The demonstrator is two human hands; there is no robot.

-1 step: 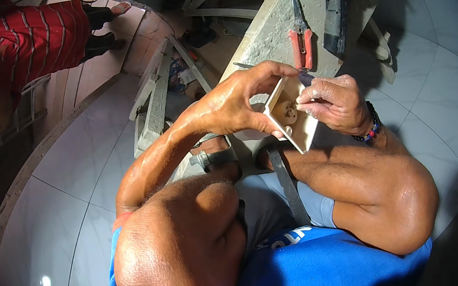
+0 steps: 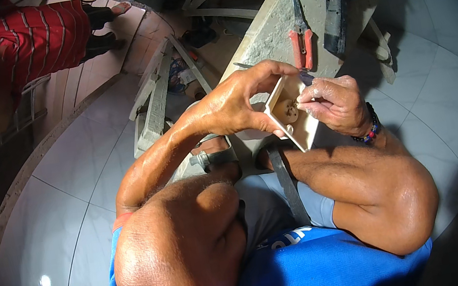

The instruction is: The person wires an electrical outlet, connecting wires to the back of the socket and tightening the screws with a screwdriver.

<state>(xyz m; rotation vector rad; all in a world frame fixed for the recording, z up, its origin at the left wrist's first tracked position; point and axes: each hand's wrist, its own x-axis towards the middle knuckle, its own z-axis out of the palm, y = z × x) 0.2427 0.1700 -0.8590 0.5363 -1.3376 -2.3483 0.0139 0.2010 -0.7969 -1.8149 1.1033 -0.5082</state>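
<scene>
Near the desk (image 2: 276,24), the white box (image 2: 305,131) is clamped in the left grip (image 2: 243,100) and could get tipped if shoved by the right grip (image 2: 337,102), whose hold can't be made out.

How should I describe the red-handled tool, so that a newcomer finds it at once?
Find the dusty board beyond the right hand. On it, left of the dark drill, lies the tool, its dark tip toward the picture's top. Two red handles set it apart from the drill.

Cream box (image 2: 308,128), red-handled cutters (image 2: 300,30), blue shirt (image 2: 332,267), striped red shirt (image 2: 45,40), grey tiles (image 2: 79,160), and a drill (image 2: 337,21) that looks black.
</scene>
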